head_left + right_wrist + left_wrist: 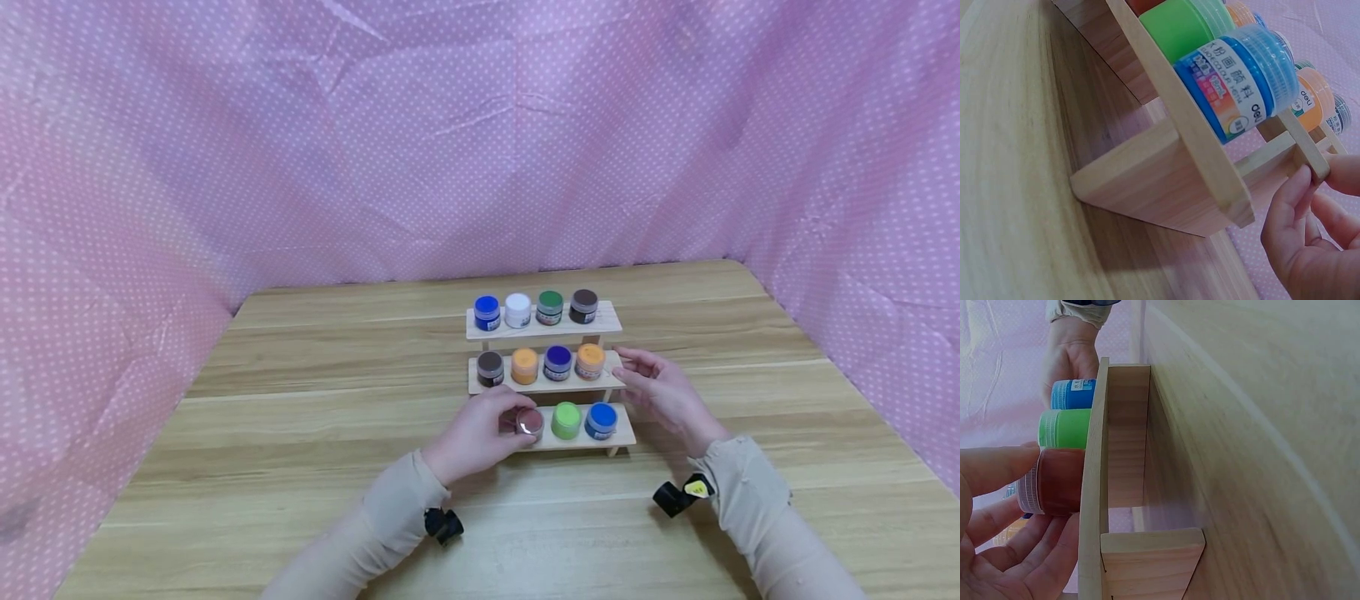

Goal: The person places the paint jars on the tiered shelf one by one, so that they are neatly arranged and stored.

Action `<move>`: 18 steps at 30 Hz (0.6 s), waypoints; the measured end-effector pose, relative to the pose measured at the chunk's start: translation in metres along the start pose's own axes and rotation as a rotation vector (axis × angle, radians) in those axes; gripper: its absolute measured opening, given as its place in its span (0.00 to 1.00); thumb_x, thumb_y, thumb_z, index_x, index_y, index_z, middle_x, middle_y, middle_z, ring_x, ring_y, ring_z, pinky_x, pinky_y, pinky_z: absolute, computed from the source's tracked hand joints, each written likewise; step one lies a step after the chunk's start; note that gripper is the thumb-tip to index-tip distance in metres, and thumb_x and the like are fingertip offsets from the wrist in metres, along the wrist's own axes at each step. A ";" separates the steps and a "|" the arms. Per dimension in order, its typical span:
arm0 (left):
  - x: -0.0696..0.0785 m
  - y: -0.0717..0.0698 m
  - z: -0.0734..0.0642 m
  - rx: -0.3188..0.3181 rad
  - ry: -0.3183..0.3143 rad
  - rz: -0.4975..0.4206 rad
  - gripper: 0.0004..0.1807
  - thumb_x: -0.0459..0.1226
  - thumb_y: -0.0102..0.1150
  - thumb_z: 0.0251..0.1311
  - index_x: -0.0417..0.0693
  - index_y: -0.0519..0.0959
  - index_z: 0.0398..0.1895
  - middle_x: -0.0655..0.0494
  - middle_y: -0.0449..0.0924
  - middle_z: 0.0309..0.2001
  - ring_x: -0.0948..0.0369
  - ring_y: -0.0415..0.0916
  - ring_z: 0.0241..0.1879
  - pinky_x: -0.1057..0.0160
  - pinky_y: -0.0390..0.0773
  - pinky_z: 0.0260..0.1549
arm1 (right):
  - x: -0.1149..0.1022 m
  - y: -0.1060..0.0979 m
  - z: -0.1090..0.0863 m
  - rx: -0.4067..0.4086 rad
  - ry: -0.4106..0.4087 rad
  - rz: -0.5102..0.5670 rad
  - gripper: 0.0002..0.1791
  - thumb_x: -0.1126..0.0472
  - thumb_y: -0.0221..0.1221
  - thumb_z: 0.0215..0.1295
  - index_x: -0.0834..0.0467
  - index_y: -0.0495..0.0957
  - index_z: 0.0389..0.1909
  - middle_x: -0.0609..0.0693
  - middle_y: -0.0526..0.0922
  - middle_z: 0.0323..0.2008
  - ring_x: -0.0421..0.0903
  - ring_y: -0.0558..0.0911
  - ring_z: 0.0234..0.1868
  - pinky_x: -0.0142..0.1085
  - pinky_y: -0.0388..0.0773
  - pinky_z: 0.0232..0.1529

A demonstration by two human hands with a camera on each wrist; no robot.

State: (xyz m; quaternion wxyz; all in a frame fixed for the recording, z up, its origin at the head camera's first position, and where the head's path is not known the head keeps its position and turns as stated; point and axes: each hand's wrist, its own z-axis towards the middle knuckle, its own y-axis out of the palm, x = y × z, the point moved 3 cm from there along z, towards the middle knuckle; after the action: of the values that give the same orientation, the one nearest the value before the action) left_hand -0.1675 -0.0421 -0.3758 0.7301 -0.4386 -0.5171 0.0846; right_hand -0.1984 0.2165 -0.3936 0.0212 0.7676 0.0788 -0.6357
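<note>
A three-tier wooden display rack [542, 331] carries rows of small lidded paint jars. My left hand [480, 431] grips the reddish-brown paint jar [1063, 481] between thumb and fingers, at the left of the lowest tier. In the left wrist view, that jar's base is against the shelf board. Beside it stand a light green jar [566, 421] and a blue jar [602, 421]. My right hand [666, 395] pinches the right end of the middle shelf [1316, 164], thumb on one side and fingers on the other.
The middle tier bears a dark brown jar [491, 369], two orange jars and a dark blue jar [557, 363]. On the top tier are blue, white [517, 310], green and dark brown jars. A pink dotted cloth [450, 150] hangs behind the wooden table [315, 400].
</note>
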 end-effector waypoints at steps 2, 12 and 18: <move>0.000 0.000 0.000 0.001 -0.003 0.002 0.18 0.40 0.65 0.53 0.51 0.78 0.48 0.61 0.76 0.41 0.68 0.73 0.40 0.73 0.77 0.43 | 0.000 0.000 0.000 0.002 0.014 0.012 0.34 0.61 0.55 0.66 0.64 0.52 0.68 0.38 0.73 0.37 0.31 0.74 0.37 0.22 0.78 0.40; 0.000 0.002 0.003 -0.010 -0.004 0.002 0.19 0.40 0.66 0.53 0.50 0.78 0.49 0.61 0.77 0.42 0.69 0.74 0.41 0.72 0.77 0.44 | -0.001 0.000 0.000 0.005 0.035 0.039 0.37 0.59 0.57 0.63 0.63 0.52 0.69 0.39 0.72 0.37 0.31 0.74 0.37 0.23 0.78 0.40; -0.001 0.002 0.002 -0.016 -0.012 -0.012 0.20 0.40 0.66 0.52 0.49 0.78 0.50 0.60 0.78 0.43 0.68 0.74 0.42 0.71 0.78 0.45 | -0.001 0.000 0.000 0.003 0.036 0.045 0.36 0.60 0.57 0.64 0.64 0.52 0.69 0.39 0.72 0.37 0.31 0.74 0.37 0.23 0.79 0.40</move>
State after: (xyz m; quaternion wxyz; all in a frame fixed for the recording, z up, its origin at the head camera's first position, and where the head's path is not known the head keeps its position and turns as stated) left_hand -0.1695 -0.0404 -0.3775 0.7240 -0.4407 -0.5247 0.0789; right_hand -0.1986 0.2167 -0.3927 0.0328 0.7805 0.0608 -0.6213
